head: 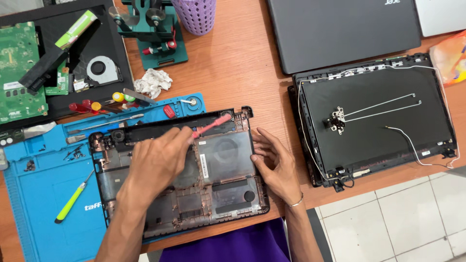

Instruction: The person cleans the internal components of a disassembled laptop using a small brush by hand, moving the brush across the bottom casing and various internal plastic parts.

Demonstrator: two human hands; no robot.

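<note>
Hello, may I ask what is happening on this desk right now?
A person is working on an opened laptop base that lies partly on a blue work mat. The left hand holds a red-handled screwdriver over the base, and the right hand rests on its right edge. A detached screen lid with loose cables lies to the right. A yellow-green tool and other screwdrivers lie to the left.
</note>
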